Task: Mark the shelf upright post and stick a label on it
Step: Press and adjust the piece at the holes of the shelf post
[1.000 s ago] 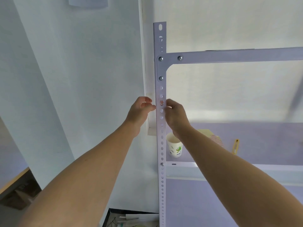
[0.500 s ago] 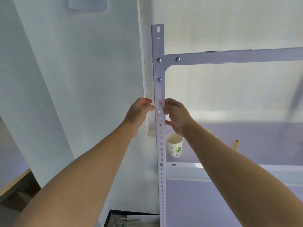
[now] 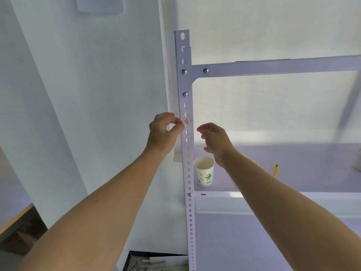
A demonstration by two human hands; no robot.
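Note:
A white perforated upright post of a metal shelf runs up the middle of the head view. A small clear label with a reddish print sits on the post's face below the corner bracket. My left hand is at the post's left edge, its thumb and forefinger pinched at the label's left edge. My right hand hovers just right of the post, fingers loosely curled, apart from the post and holding nothing.
A paper cup stands on the shelf board right of the post. A yellow clip-like item lies farther right. The top crossbar spans right. A dark box with papers sits below.
My right hand has drawn away to the right off the post, leaving the label exposed. My left hand stays at the post's left edge.

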